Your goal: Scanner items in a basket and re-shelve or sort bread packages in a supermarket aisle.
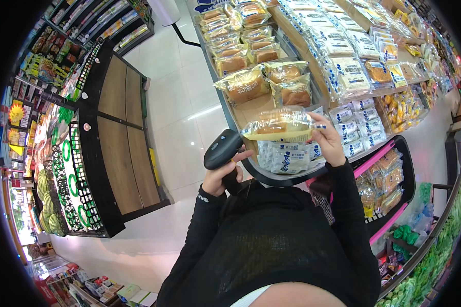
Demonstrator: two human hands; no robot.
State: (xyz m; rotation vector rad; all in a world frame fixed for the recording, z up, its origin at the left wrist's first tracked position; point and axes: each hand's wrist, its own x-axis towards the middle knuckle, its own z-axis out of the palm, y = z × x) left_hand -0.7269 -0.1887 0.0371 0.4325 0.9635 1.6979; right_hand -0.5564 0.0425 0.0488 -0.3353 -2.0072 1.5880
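My left hand (219, 176) grips the handle of a black handheld barcode scanner (223, 149), its head raised beside the rim of the display case (249, 169). With its fingers pinching the right end of a clear and yellow bread packet, my right hand (327, 140) holds that packaged bread (278, 124) above the case. Just beyond it lie several bagged bread loaves (247, 87) on the case's brown floor. White and blue snack packets (288, 159) fill the near corner under the held bread.
A black shopping basket (405, 153) with pink edging holds bagged bread at my right. Rows of packaged bread and cakes (349, 75) stretch away beyond the case. To the left stands a black display stand with wood panels (126, 165), watermelons (48, 203) at its outer side.
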